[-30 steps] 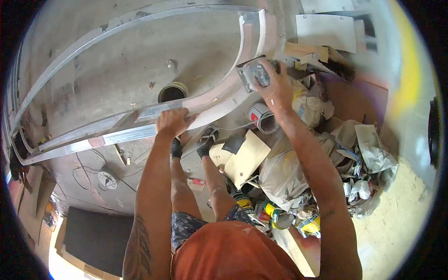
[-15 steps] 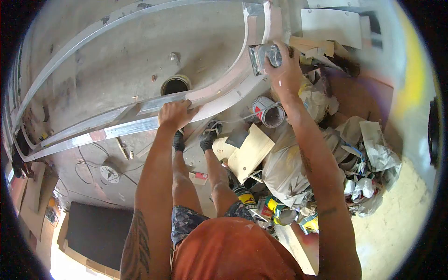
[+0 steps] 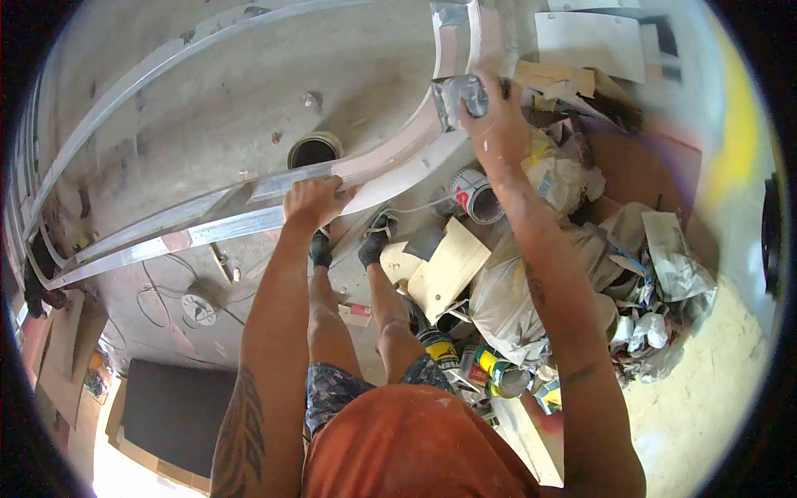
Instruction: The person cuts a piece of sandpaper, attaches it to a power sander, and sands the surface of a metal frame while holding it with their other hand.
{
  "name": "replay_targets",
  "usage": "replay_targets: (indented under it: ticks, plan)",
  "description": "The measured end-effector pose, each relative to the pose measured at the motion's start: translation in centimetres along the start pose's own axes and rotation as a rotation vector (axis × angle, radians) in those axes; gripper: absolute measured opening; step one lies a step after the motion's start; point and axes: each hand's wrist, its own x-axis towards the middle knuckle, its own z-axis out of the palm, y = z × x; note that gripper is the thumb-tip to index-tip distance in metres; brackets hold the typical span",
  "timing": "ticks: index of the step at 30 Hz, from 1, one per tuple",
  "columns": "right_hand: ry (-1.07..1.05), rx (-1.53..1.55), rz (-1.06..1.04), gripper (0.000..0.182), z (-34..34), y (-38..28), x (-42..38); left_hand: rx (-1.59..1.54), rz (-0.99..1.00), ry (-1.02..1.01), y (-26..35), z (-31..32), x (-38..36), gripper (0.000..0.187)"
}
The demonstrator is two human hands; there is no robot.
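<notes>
A curved metal frame [image 3: 237, 231], with pinkish-white filler along its bend, stretches across the view. My left hand [image 3: 312, 201] is closed around its lower rails, near where bare metal meets filler. Up at the bend, my right hand [image 3: 501, 124] grips a hand sanding block [image 3: 449, 101] by its rounded dark handle. The block's flat grey side faces the filled surface of the frame and appears to rest against it; the exact contact is hard to see. My right fingers partly cover the handle.
An open can [image 3: 315, 151] stands on the floor beyond the frame. Below the bend lie another can [image 3: 476, 197], cardboard pieces [image 3: 444, 270] and plastic bags [image 3: 510, 303]. A cable and a round white object [image 3: 199, 308] lie at left. A dark panel [image 3: 178, 413] sits lower left.
My right hand has moved slightly left with the sanding block, along the bend. My left hand stays on the frame.
</notes>
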Motion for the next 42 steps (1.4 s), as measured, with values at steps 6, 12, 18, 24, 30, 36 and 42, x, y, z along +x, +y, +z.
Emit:
replay_targets:
  ticks: [6,12,18,24,30,36,42]
  plan:
    - [-0.164,0.045,-0.077,0.06,-0.8,-0.4,-1.9,-0.012,0.007,-0.007,-0.2,0.2,0.1,0.061]
    - [-0.018,-0.029,-0.06,0.06,-0.9,4.5,3.4,-0.018,0.007,0.008,-0.2,-0.1,-0.1,0.061]
    - [0.172,-0.063,-0.032,0.062,1.0,6.1,9.5,-0.015,-0.026,-0.008,0.3,-0.4,-0.3,0.059]
    - [-0.047,0.008,0.027,0.062,1.0,3.3,5.5,-0.02,-0.045,-0.012,0.5,-0.8,-0.6,0.058]
    - [-0.133,0.0,-0.027,0.06,-1.6,0.5,-2.4,-0.03,-0.003,0.06,0.1,-0.2,-0.3,0.058]
    - [-0.208,0.054,-0.142,0.06,-2.0,2.7,-2.5,-0.035,-0.023,0.001,0.6,-0.7,-0.3,0.052]
    - [-0.088,0.001,-0.071,0.06,-2.2,4.9,3.9,-0.021,0.007,0.065,0.1,0.0,-0.4,0.048]
